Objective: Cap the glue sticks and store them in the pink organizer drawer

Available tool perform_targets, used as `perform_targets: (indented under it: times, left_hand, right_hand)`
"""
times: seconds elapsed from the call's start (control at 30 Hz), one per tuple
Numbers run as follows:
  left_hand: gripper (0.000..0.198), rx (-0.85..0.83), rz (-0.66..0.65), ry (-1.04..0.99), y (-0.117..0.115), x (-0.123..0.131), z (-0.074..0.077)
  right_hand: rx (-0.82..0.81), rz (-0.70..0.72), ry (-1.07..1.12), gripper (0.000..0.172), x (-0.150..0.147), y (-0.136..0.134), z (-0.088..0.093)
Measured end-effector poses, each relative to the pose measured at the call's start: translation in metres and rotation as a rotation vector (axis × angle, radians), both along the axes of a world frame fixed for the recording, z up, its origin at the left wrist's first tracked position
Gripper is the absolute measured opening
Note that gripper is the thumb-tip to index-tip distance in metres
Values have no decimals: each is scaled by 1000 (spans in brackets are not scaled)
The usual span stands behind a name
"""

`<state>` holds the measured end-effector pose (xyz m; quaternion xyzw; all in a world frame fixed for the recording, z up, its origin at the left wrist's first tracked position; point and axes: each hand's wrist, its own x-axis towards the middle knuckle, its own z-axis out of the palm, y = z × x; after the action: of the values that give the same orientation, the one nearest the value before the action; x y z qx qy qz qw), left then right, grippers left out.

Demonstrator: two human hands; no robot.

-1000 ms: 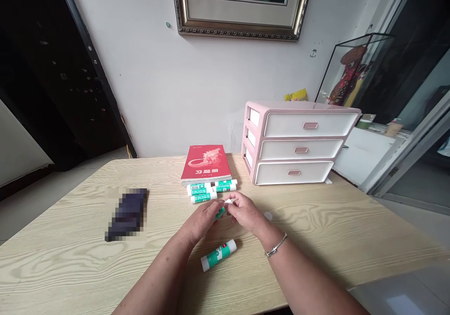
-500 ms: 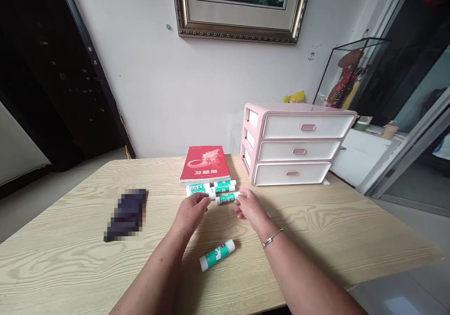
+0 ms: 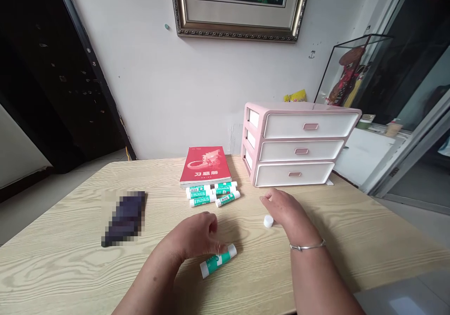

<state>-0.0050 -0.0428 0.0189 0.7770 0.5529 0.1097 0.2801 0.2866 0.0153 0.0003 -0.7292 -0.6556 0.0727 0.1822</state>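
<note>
My left hand is over the near glue stick, thumb at its upper side and a gap between thumb and fingers. That stick is green and white and lies at a slant on the wooden table. My right hand hovers with loosely bent fingers and nothing visible in them; its far fingers are partly hidden. Just beside it stands a small white cap. Several more glue sticks lie in two columns before the red book.
A pink and white drawer unit stands at the back right, a yellow packet behind its top. On the left lies a dark pixelated item. A framed picture hangs on the wall.
Both hands have left the grouped glue sticks. My left hand came back toward the near stick; my right moved right, beside the white cap, which now shows. The front-right grouped stick sits slightly more slanted.
</note>
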Motion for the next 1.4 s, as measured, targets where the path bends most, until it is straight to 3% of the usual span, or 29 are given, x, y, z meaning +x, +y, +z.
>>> perform_targets:
  times: [0.27,0.43,0.53,0.6,0.73,0.83,1.0,1.4]
  left_hand:
    - [42,25,-86,65,-8,9,-8]
    - [23,41,-128,91,-5,11,-15]
    - [15,57,-90,37,0,12,-17]
    - [17,72,-44,-33,3,13,-16]
    - [23,4,-20,-331,10,13,-15]
    - [30,-114,-30,-628,12,14,-13]
    - [40,-195,-34,-827,9,16,-5]
    - [36,-195,-65,-830,2,18,4]
  right_hand:
    - [-293,81,-128,33,-16,-19,24]
    - [-280,207,-97,16,-32,-22,19]
    - [-180,262,96,8,-42,-19,14]
    - [-108,288,350,9,-49,-15,11]
    - [-28,349,926,28,-61,-11,9]
    - [-18,404,1131,45,-65,-12,10]
    - [-22,516,1260,50,-69,-20,17]
    - [-56,590,1274,53,-75,-27,15]
